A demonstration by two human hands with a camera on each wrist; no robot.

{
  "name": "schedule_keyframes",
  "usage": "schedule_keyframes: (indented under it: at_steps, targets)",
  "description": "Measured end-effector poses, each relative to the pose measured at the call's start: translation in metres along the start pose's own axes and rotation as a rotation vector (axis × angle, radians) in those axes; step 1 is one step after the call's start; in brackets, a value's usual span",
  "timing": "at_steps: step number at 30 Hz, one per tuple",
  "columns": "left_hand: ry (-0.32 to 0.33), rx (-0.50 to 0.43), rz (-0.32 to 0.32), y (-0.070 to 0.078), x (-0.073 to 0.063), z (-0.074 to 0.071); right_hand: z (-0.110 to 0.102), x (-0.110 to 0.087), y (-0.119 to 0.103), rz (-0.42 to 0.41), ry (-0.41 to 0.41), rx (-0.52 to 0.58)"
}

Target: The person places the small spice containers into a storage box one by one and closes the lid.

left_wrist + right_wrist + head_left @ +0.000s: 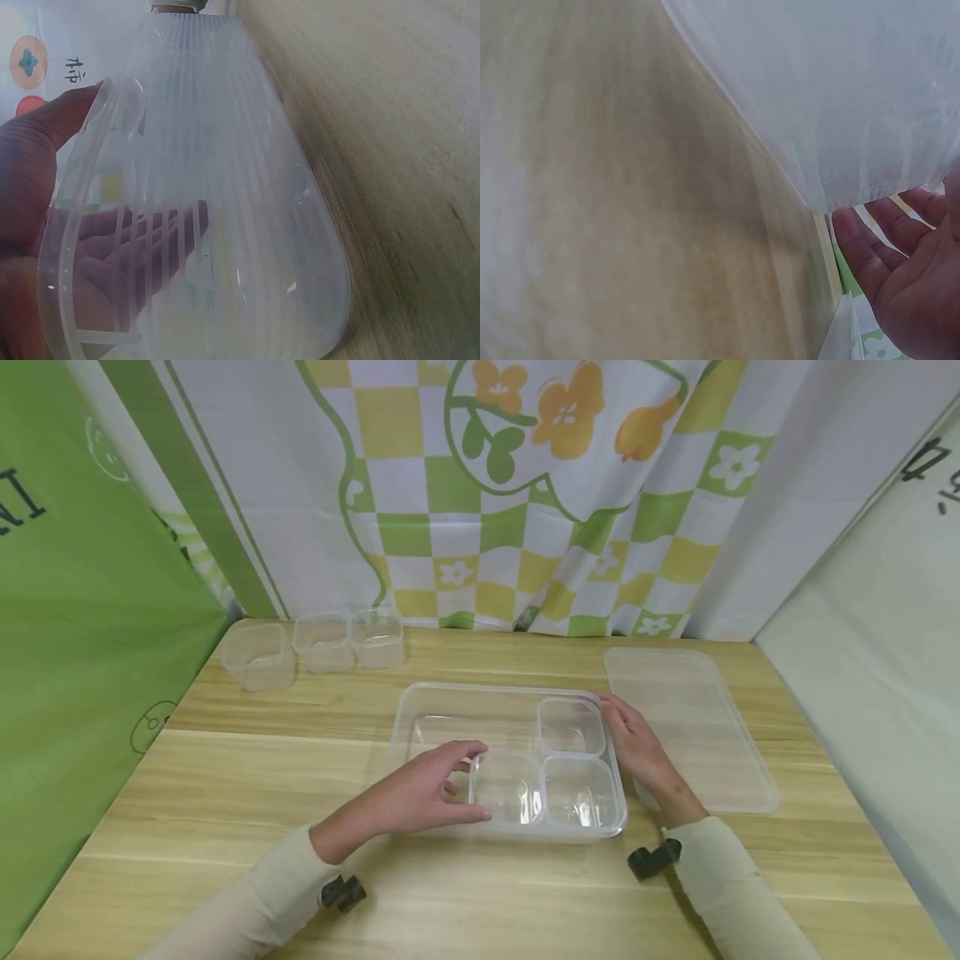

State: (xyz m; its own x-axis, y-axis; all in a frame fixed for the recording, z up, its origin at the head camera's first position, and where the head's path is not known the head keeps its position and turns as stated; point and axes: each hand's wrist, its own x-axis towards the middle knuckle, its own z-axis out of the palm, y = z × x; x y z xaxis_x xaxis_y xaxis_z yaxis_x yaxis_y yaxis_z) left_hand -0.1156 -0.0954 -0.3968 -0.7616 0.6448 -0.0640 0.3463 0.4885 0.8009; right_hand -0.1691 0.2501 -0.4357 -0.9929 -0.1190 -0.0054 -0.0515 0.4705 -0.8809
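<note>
Here's the clear rectangular box (468,686) in the middle of the desk (480,902), and both hands are at it. The left hand (423,789) reaches in over the near-left side, thumb and fingers spread loosely astride the front-left tub (506,789); no firm grasp there. That spread suits a tub with a neighbour close on its right, the front-right tub (579,793), leaving its left side the easy one to reach. Behind that one sits the back-right tub (572,727), so the three make an L inside the box.

Over on the right, the right hand (633,739) lies along the box's outer wall, fingers unclenched, tips touching near the far corner, probably to steady it. Beyond, the lid (690,727) lies flat, its near-left corner lost behind the forearm.

Far left: one loose tub (259,657) on its own, then a pair (352,642) side by side.

Tricky viewing, this! Clear plastic blurs every edge; whether the left fingertips press on the tub, I can't tell. The left wrist view crops that hand, and the right one cuts off most of the box.
</note>
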Motion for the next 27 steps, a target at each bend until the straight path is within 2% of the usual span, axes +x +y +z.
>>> schedule_keyframes:
  at_steps: [12, 14, 17, 22, 27]
  targets:
    - [0.003, 0.034, -0.014, -0.002, 0.002, 0.002, -0.002, 0.001, 0.0, -0.014, -0.01, 0.003]
    - [0.009, 0.054, -0.006, -0.001, 0.001, 0.002, -0.002, 0.001, 0.0, -0.013, -0.007, -0.001]
    - [0.028, 0.131, 0.016, 0.001, 0.0, 0.0, -0.001, 0.001, 0.001, -0.005, 0.003, -0.012]
    - [0.11, 0.232, 0.089, 0.009, -0.004, -0.011, 0.001, 0.001, 0.001, 0.027, 0.012, -0.008]
    - [0.237, 0.307, 0.17, 0.017, -0.005, -0.031, 0.0, 0.0, 0.001, 0.041, 0.008, -0.008]
